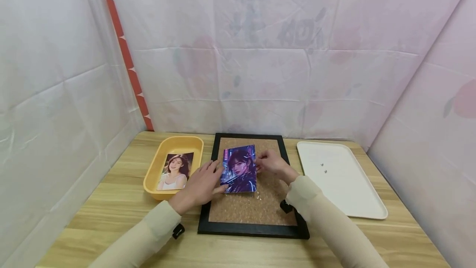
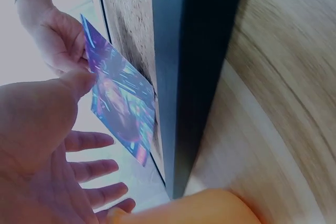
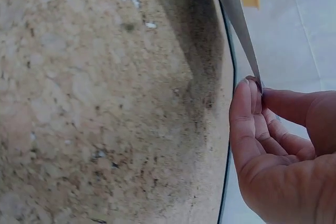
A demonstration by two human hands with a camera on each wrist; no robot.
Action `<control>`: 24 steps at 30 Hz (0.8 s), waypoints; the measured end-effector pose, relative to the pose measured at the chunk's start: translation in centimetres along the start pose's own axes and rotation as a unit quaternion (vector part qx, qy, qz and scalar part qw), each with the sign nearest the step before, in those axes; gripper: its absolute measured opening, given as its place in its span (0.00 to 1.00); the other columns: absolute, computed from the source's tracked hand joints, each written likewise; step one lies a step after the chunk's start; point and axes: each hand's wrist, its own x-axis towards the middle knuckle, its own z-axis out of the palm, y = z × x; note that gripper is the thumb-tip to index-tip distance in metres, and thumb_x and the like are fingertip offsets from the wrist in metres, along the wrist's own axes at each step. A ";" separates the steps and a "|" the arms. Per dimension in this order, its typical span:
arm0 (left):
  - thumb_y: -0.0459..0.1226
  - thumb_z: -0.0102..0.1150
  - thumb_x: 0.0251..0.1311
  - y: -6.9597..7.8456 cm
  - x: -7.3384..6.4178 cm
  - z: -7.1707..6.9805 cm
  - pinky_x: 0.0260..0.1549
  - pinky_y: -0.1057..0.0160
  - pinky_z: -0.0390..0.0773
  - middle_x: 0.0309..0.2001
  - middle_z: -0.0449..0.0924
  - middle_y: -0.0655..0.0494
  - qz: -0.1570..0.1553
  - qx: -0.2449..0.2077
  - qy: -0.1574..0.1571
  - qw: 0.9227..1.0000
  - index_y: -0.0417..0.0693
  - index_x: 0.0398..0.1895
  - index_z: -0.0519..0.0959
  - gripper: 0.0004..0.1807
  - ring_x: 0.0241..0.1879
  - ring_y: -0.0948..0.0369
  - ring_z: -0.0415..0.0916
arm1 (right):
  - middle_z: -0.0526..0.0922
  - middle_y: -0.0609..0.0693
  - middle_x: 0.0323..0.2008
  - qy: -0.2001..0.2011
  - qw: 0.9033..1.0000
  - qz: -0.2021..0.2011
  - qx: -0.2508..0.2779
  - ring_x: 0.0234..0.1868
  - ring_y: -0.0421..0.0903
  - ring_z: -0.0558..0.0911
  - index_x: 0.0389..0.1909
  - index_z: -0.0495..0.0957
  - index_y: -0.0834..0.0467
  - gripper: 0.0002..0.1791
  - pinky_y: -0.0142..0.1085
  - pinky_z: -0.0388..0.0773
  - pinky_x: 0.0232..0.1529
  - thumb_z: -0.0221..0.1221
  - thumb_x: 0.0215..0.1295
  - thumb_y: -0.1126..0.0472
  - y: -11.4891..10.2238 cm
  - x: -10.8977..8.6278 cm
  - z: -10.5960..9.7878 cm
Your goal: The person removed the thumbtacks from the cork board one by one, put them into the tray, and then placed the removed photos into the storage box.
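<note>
A glossy purple-blue picture card (image 1: 239,171) with an illustrated portrait is held over a black-framed cork board (image 1: 253,212). My right hand (image 1: 273,163) pinches the card's right edge between thumb and fingers. In the right wrist view the card (image 3: 239,19) appears nearly edge-on, tilted above the cork. My left hand (image 1: 202,183) is at the card's left edge, its thumb by the lower left corner. Its fingers (image 2: 94,171) are spread and fairly straight in the left wrist view.
Left of the board stands a yellow tray (image 1: 151,177) holding a portrait photo (image 1: 175,172). At the right lies a white tray (image 1: 346,185) with a few tiny dark metallic pieces (image 1: 324,168). Pale printed cloth (image 1: 260,73) hangs behind and beside the wooden table (image 1: 111,218).
</note>
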 end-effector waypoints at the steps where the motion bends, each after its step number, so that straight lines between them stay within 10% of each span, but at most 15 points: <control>1: 0.54 0.60 0.71 -0.1 0.0 0.0 0.67 0.37 0.66 0.76 0.61 0.37 0.003 -0.003 0.003 1.000 0.38 0.72 0.70 0.37 0.74 0.38 0.59 | 0.86 0.57 0.30 0.000 1.000 0.002 0.008 0.31 0.46 0.86 0.40 0.82 0.73 0.10 0.48 0.86 0.44 0.55 0.75 0.69 -0.1 -0.1 -0.1; 24: 0.46 0.68 0.66 -2.5 -2.0 0.0 0.63 0.43 0.74 0.66 0.74 0.39 0.011 0.000 0.102 0.995 0.40 0.60 0.80 0.25 0.66 0.44 0.73 | 0.87 0.56 0.30 0.010 0.999 -0.018 0.032 0.37 0.56 0.87 0.41 0.82 0.74 0.11 0.54 0.83 0.51 0.55 0.75 0.69 -1.5 -0.7 -1.2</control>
